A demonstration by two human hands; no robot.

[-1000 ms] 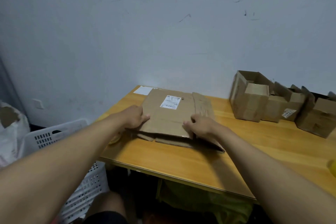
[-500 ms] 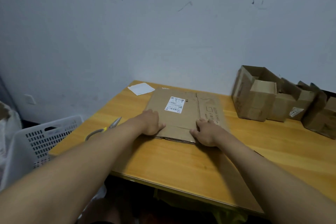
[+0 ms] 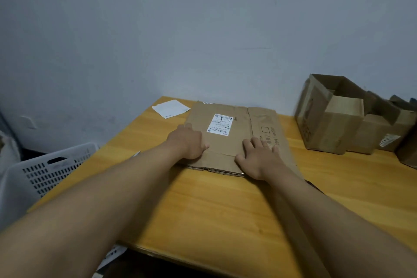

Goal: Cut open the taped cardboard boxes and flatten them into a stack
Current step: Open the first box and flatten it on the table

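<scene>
A flattened cardboard box [image 3: 234,142] with a white shipping label lies on a stack of flat cardboard near the back of the wooden table [image 3: 214,205]. My left hand [image 3: 188,143] rests on the stack's left near edge, fingers partly curled against the cardboard. My right hand [image 3: 257,157] presses flat on its right near part, fingers spread. Standing unflattened boxes [image 3: 327,119] with open flaps sit at the right against the wall.
A white slip of paper [image 3: 170,108] lies at the table's back left corner. A white perforated plastic basket [image 3: 42,171] stands on the floor left of the table. The grey wall is close behind.
The flat stack has been slid away from me toward the wall, both hands moving with it. The scissors seen at the left edge half a second ago are now hidden by my left arm.
</scene>
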